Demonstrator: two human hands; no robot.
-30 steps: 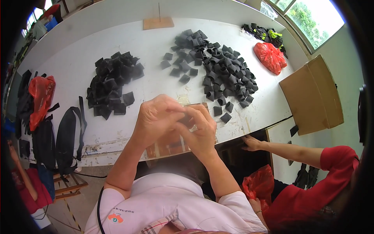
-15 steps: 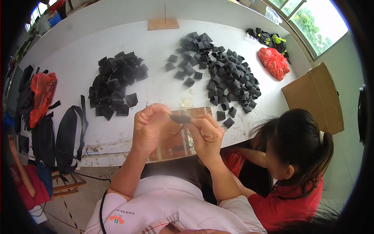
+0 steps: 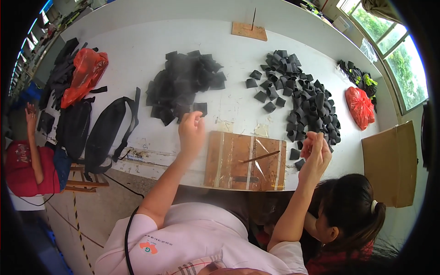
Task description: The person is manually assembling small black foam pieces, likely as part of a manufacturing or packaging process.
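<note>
My left hand point(image 3: 191, 133) reaches to the near edge of the left pile of flat black fabric pieces point(image 3: 183, 78). Its slightly blurred fingertips close on the lower edge of one black fabric piece point(image 3: 200, 107) lying beside that pile. Over the near end of the right pile, made of black fabric loops point(image 3: 316, 105), my right hand point(image 3: 317, 153) is raised with bent, parted fingers and nothing visible in them. Between my forearms a brown board point(image 3: 220, 160) with clear tape strips lies at the table edge. A thin pointed stick point(image 3: 261, 157) rests slanted on it.
Black straps and bags point(image 3: 107, 133) and a red plastic bag point(image 3: 87, 75) lie at the left. Another red bag point(image 3: 360, 107) and a cardboard box point(image 3: 389, 165) are at the right. A co-worker point(image 3: 353, 220) sits close by my right arm. At the back stands a spiked wooden block point(image 3: 250, 31).
My hands have parted from above the board, where they held a black piece together. The left went to the left pile, the right to the right pile. The stick now lies on the board.
</note>
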